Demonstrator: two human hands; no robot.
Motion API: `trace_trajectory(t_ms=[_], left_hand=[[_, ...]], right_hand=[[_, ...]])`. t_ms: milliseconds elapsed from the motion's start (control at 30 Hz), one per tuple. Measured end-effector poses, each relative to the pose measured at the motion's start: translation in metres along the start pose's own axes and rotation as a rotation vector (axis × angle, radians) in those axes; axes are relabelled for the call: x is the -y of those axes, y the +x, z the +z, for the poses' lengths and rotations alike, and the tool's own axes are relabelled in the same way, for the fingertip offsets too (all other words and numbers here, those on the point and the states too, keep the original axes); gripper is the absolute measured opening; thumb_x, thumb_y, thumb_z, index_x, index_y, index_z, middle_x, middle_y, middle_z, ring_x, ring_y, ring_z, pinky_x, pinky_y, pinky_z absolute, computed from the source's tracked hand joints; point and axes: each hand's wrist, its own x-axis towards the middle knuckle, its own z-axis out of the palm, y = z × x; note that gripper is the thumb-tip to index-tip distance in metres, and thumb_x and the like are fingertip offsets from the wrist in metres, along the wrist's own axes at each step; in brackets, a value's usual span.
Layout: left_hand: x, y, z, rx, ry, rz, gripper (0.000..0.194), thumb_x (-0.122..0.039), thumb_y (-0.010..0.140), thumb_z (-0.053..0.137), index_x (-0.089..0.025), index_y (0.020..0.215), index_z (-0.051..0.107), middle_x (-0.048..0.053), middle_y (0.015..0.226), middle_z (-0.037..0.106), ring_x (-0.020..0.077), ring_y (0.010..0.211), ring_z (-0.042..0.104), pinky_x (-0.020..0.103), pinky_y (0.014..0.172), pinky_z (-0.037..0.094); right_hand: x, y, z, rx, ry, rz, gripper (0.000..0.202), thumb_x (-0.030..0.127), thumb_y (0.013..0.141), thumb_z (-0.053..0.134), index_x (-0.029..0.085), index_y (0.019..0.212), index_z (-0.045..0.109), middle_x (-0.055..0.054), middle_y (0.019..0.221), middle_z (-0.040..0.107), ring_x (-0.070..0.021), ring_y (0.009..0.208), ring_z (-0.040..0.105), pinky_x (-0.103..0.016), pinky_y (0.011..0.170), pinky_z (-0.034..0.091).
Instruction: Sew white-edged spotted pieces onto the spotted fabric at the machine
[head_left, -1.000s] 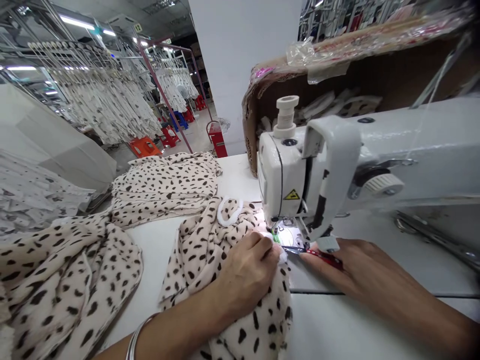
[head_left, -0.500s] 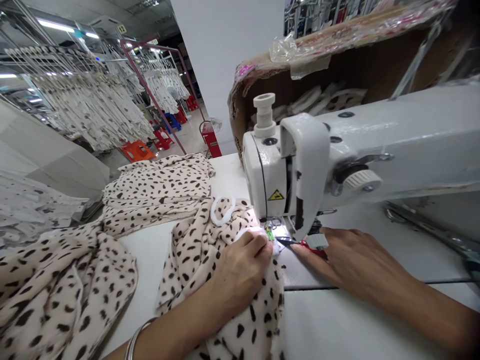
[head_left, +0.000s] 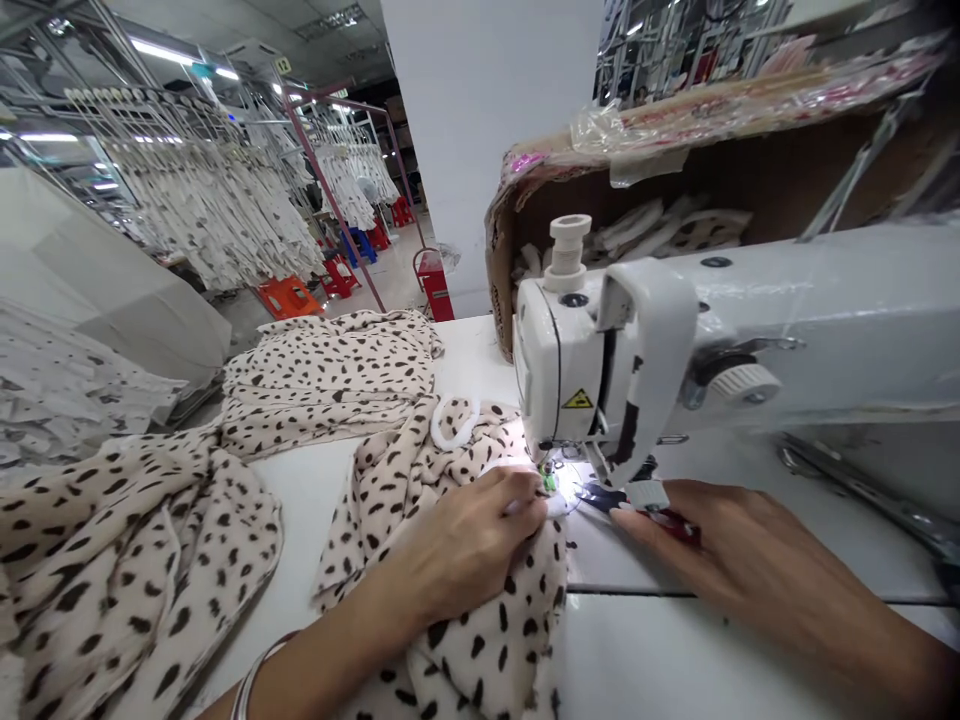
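My left hand [head_left: 480, 530] pinches the edge of the spotted fabric [head_left: 375, 490] and its white trim at the lit needle area of the white sewing machine [head_left: 570, 370]. A small green piece [head_left: 548, 478] shows just beyond its fingertips. My right hand [head_left: 720, 540], closed round red-handled scissors [head_left: 679, 525], lies right of the needle; the dark blades [head_left: 600, 497] point left toward the fabric. Part of the scissors is hidden behind the presser lever. A white ring of trim [head_left: 454, 424] rests on the fabric.
More spotted fabric lies on the white table [head_left: 300, 480], folded at the back [head_left: 330, 375] and heaped at the left [head_left: 135, 570]. Behind the machine stands a cardboard box [head_left: 501, 250] holding cloth pieces. Garments hang on racks [head_left: 217, 200] at the back left.
The scissors and my right hand have drawn back slightly to the right of the needle. My left hand still holds the fabric edge. The whole view has shifted a little.
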Motion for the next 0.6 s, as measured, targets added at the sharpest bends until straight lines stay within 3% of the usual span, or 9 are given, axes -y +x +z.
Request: trace_trajectory(t_ms=[100,233,433,600], left_hand=[[0.003,0.002,-0.001,-0.027,0.065,0.096,0.025,-0.008,0.101,0.037,-0.006,0.109,0.061,0.011,0.1,0.065,0.0205,0.1,0.058,0.034,0.088,0.058],[0.003,0.007,0.005,-0.048,0.104,0.12,0.028,-0.014,0.103,0.037,-0.009,0.099,0.064,0.009,0.1,0.068,0.0185,0.095,0.061,0.035,0.094,0.056],[0.0,0.009,0.01,-0.073,0.094,0.095,0.037,-0.012,0.104,0.03,-0.008,0.089,0.063,0.01,0.098,0.068,0.0174,0.093,0.063,0.033,0.093,0.056],[0.006,0.01,0.012,-0.097,0.064,0.067,0.032,-0.015,0.105,0.032,-0.008,0.095,0.062,0.01,0.103,0.067,0.0178,0.097,0.061,0.033,0.093,0.056]], right_hand=[[0.004,-0.001,0.001,0.043,0.058,0.018,0.047,0.047,0.1,0.039,0.025,0.059,0.036,0.004,0.045,0.046,-0.0119,0.036,0.042,-0.027,0.043,0.027],[0.01,-0.001,0.008,0.039,0.065,-0.016,0.048,0.045,0.101,0.04,0.023,0.059,0.047,0.002,0.047,0.049,-0.0118,0.038,0.046,-0.028,0.045,0.028],[0.011,0.0,0.016,-0.054,-0.133,-0.088,0.05,0.044,0.101,0.038,0.023,0.057,0.05,0.001,0.047,0.049,-0.0152,0.041,0.048,-0.029,0.047,0.023],[0.013,0.002,0.014,-0.027,-0.279,-0.078,0.053,0.041,0.1,0.038,0.023,0.05,0.044,0.001,0.044,0.041,-0.0144,0.04,0.043,-0.029,0.049,0.017]])
